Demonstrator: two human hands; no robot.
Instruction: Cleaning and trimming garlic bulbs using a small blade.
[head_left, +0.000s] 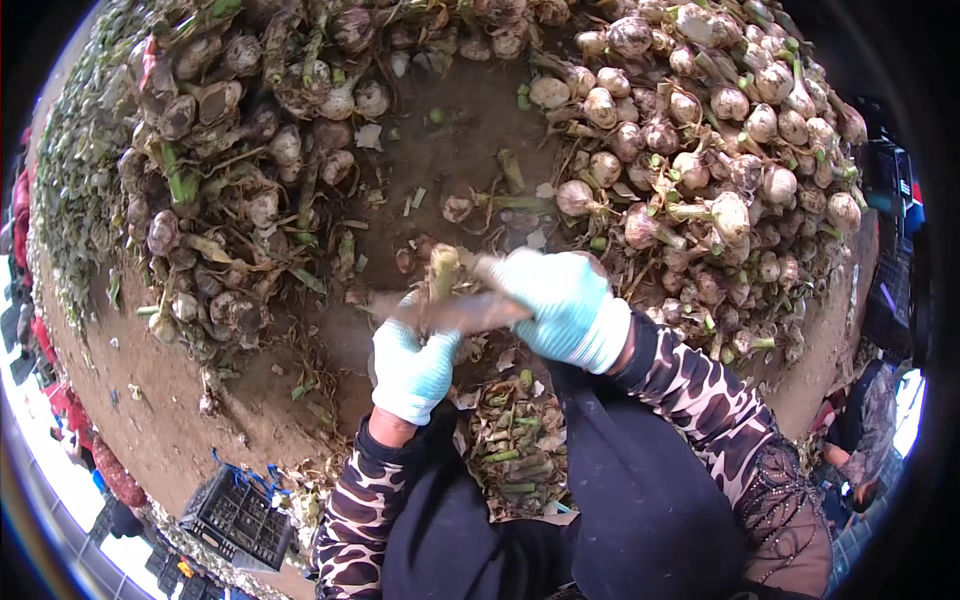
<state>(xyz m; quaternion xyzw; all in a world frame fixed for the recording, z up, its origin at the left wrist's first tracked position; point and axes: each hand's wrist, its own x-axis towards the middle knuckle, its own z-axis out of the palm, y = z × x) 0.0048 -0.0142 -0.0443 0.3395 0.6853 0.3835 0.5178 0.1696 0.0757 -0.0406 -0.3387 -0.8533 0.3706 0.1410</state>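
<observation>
My gloved right hand (564, 300) is closed around the handle end of a knife (480, 311), and its blurred blade points left. Behind the blade stands a thick garlic stem (444, 271) with a pale cut top. My left hand (415, 367), in the same kind of ribbed light-blue glove, grips this garlic plant from below, its thumb near the blade. Blade and glove hide the bulb, and blur leaves it unclear whether the blade touches the stem. Cut stem pieces and dry skins (517, 442) lie between my legs.
Untrimmed garlic (225, 165) is heaped at the left, garlic bulbs with short stems (697, 172) at the right. A loose bulb with a stem (459, 208) lies between them on the brown ground. A black plastic crate (238, 517) sits lower left; another person (862, 435) is at the right edge.
</observation>
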